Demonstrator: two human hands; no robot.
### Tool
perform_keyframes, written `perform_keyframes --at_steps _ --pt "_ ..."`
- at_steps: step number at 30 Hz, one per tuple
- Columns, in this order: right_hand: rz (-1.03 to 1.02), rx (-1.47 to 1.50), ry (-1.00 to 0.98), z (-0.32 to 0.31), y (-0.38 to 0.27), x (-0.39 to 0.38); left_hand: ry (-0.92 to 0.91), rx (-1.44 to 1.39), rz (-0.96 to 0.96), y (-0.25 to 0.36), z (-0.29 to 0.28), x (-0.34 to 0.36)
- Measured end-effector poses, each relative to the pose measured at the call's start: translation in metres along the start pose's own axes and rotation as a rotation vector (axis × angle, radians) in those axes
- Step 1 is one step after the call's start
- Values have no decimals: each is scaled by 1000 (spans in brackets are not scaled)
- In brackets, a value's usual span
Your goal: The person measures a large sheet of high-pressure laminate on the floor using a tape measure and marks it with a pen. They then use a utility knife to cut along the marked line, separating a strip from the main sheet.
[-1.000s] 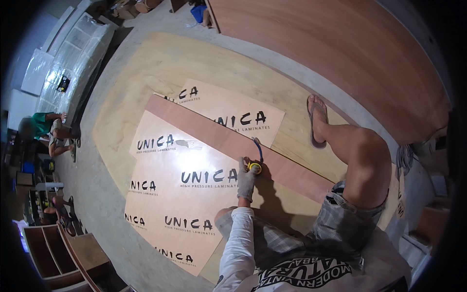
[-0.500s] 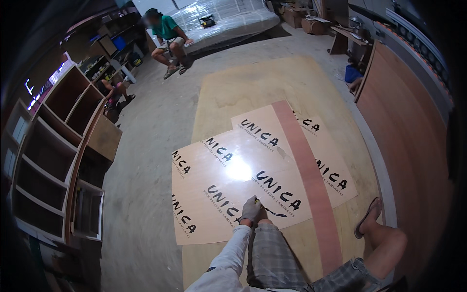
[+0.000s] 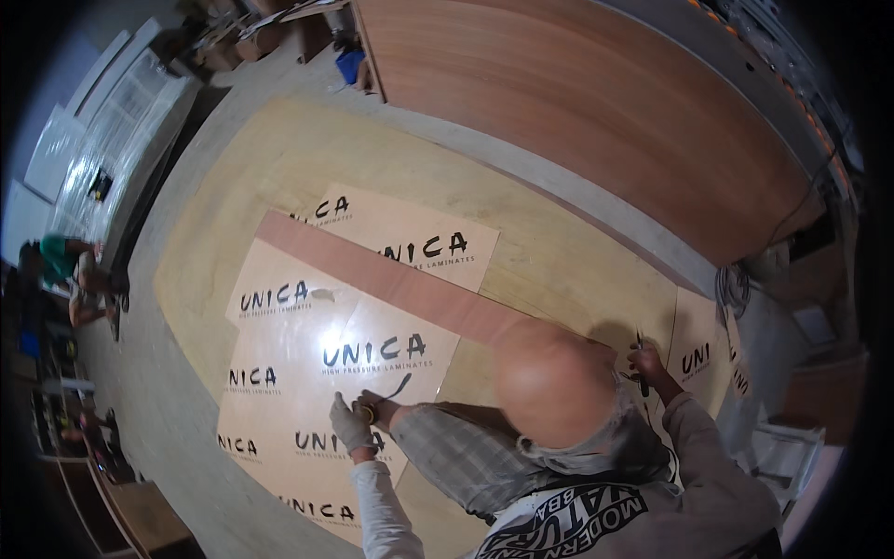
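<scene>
My left hand (image 3: 352, 422), in a grey glove, is closed on a small yellow and black tape measure (image 3: 370, 410). Its dark strap trails over a printed tan laminate sheet (image 3: 279, 335). That hand is beside my bare left knee. Off to the right, my bare right hand (image 3: 647, 361) grips a dark-handled tool (image 3: 643, 380) with a thin pointed tip; its exact kind is unclear. Between the two hands my right knee bulges up, hiding the near end of a reddish-brown laminate strip (image 3: 400, 284). This strip lies across the tan sheets.
Under the sheets is a plywood board (image 3: 214, 205). A large brown wood panel (image 3: 577, 102) stands along the far side. More printed sheet (image 3: 694, 349) lies at right, near coiled cable (image 3: 734, 289). Another person (image 3: 70, 265) sits at far left beside a plastic-wrapped piece (image 3: 121, 149).
My view has swung to the right, so the floor scene appears turned. My right hand with the pointed tool has come into view. The left hand still holds the tape measure by the knee.
</scene>
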State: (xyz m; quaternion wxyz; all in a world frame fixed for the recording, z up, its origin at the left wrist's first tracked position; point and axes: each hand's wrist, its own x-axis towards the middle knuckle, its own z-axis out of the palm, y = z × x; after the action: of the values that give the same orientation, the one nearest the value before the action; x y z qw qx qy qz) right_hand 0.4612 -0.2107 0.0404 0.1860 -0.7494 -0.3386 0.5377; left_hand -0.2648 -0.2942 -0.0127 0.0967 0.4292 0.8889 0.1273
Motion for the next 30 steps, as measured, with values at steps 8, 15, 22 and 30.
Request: perform_keyframes --at_steps 8,15,22,30 --pt "404 -63 309 61 57 10 -251 29 517 145 65 50" --pt "295 148 301 76 103 16 -224 139 424 205 139 38" --pt "287 288 412 78 96 15 -243 142 338 219 142 32" --pt "270 -228 478 69 95 37 -231 178 325 235 138 31"
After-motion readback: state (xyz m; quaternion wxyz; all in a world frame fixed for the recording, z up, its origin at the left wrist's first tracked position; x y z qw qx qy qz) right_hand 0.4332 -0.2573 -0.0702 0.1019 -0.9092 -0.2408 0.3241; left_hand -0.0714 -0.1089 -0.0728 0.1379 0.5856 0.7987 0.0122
